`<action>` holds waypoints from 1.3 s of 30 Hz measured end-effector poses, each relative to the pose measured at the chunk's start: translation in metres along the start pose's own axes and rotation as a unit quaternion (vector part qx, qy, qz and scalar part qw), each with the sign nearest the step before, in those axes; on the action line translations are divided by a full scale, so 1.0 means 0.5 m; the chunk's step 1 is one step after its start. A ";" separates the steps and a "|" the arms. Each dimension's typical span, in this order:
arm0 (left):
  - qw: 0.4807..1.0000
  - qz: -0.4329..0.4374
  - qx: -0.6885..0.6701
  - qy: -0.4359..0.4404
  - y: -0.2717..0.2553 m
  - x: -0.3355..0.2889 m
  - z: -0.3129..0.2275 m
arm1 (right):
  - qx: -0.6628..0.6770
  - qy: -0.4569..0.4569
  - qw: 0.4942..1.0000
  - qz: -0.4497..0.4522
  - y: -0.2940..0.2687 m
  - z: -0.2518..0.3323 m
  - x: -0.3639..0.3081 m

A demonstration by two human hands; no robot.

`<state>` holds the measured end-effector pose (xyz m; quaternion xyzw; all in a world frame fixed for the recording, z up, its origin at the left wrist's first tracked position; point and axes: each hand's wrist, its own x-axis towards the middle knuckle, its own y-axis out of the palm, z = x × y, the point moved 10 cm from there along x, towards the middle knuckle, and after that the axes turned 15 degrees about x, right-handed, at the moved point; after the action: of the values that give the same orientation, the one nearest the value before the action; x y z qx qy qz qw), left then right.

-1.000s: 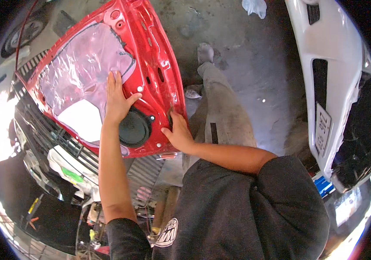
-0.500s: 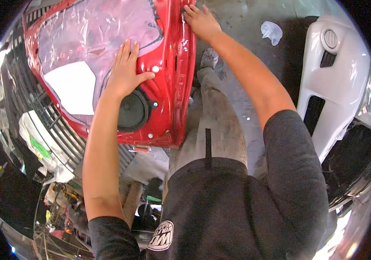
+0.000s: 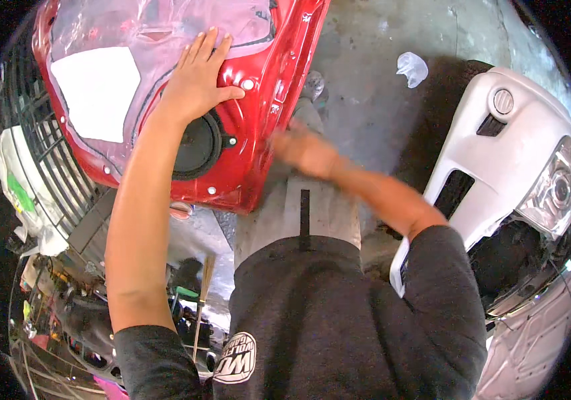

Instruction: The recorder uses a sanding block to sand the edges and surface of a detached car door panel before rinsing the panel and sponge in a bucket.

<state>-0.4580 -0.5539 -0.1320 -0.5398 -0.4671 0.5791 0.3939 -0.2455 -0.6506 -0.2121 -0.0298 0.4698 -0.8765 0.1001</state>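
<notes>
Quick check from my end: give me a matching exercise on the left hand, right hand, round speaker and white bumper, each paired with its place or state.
Things:
1. left hand
2. right hand
3. round black speaker
4. white bumper

Places or states:
A. blurred, beside the door's right edge
B. on the floor at the right
C. flat on the red door panel
D. set in the door's lower part

Pairs: 1-C, 2-A, 3-D, 4-B
</notes>
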 end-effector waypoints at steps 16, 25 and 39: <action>0.999 0.025 0.009 0.020 -0.008 0.016 -0.015 | 0.524 0.356 0.770 -0.077 0.126 0.072 -0.094; 0.998 0.057 0.006 0.033 -0.008 0.024 -0.031 | 0.857 0.196 0.163 -0.447 0.009 -0.273 -0.191; 0.997 0.058 0.006 0.054 -0.007 0.027 -0.040 | 0.782 0.463 0.168 -0.381 0.168 -0.143 -0.243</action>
<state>-0.4399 -0.5377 -0.1317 -0.5943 -0.4094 0.5735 0.3877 -0.1247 -0.6126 -0.3164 0.3001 -0.5720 -0.5667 -0.5115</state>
